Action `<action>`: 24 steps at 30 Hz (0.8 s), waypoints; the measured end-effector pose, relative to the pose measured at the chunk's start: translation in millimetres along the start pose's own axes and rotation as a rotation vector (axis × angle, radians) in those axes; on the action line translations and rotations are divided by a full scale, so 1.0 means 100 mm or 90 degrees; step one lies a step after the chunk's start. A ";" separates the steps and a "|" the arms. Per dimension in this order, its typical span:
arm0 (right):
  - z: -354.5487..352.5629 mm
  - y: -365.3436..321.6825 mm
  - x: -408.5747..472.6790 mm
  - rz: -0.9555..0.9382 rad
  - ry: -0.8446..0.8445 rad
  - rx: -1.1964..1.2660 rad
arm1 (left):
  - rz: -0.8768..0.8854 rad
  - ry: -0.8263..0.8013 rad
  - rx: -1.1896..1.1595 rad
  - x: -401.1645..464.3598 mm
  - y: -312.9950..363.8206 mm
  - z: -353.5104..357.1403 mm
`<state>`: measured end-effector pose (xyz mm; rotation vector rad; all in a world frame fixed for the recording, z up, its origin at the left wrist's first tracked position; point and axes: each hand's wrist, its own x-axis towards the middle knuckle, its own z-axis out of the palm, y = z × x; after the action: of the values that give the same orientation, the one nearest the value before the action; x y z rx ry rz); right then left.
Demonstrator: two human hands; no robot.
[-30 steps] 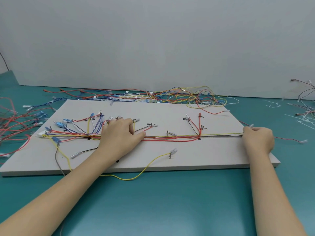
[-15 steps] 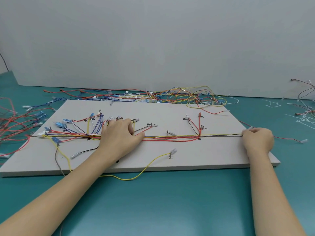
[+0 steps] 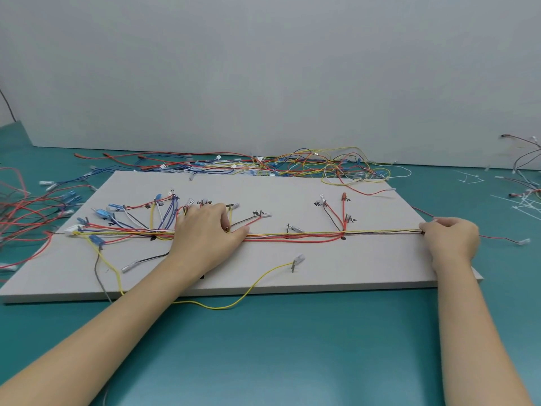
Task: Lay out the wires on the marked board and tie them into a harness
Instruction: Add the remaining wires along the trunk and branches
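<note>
A grey marked board (image 3: 366,268) lies flat on the teal table. Along its drawn middle line runs a bundle of red, yellow, black and white wires (image 3: 295,234), with branches fanning up to labelled pins on the left and at the right centre. My left hand (image 3: 205,232) lies palm down on the bundle left of centre, fingers flat, pressing it to the board. My right hand (image 3: 450,238) sits at the board's right edge and pinches the bundle's right end, drawn straight. A loose yellow wire (image 3: 248,288) loops off the front edge to a pin.
A tangle of spare wires (image 3: 292,165) lies behind the board along the wall. More red and blue wires (image 3: 26,212) spread to the left. White cable ties (image 3: 524,203) and some wires lie at the far right. A red wire (image 3: 497,238) trails off the right edge.
My right hand has shifted slightly along the board's right edge, keeping the wire ends pulled. My left hand stays pressed on the bundle.
</note>
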<state>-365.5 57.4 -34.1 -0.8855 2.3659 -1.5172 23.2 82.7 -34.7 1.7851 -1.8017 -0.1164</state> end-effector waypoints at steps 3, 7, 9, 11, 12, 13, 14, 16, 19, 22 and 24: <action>0.00 0.00 0.01 0.014 -0.001 0.018 | 0.000 0.000 0.000 -0.01 0.00 0.00; 0.00 -0.03 -0.04 0.013 0.010 0.015 | 0.003 0.003 -0.007 -0.01 -0.01 0.00; 0.00 -0.04 -0.04 0.017 0.006 0.013 | 0.006 0.003 -0.008 0.00 -0.01 0.00; -0.01 -0.03 -0.03 0.024 0.000 0.013 | 0.006 0.003 -0.008 -0.01 -0.02 0.00; -0.01 -0.03 -0.03 0.025 -0.004 0.014 | 0.007 0.004 -0.006 -0.01 -0.02 0.00; -0.01 -0.04 -0.03 0.023 -0.006 0.012 | 0.007 0.004 -0.006 -0.01 -0.02 0.00; -0.02 -0.04 -0.03 0.017 -0.006 0.004 | 0.008 0.004 -0.007 0.00 -0.01 0.01; -0.02 -0.04 -0.05 -0.003 -0.002 -0.029 | 0.005 0.004 -0.012 0.00 -0.01 0.01; -0.03 -0.04 -0.06 -0.030 0.008 -0.064 | 0.004 0.003 -0.011 -0.01 -0.02 0.01; -0.03 -0.04 -0.05 -0.064 -0.014 -0.114 | 0.001 0.002 -0.011 0.00 -0.02 0.00; -0.04 -0.04 -0.06 -0.079 -0.026 -0.125 | 0.002 0.003 -0.014 0.00 -0.01 0.00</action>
<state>-361.5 62.8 -29.3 -1.1145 2.5038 -1.3106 24.4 82.9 -35.5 1.7660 -1.7931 -0.1311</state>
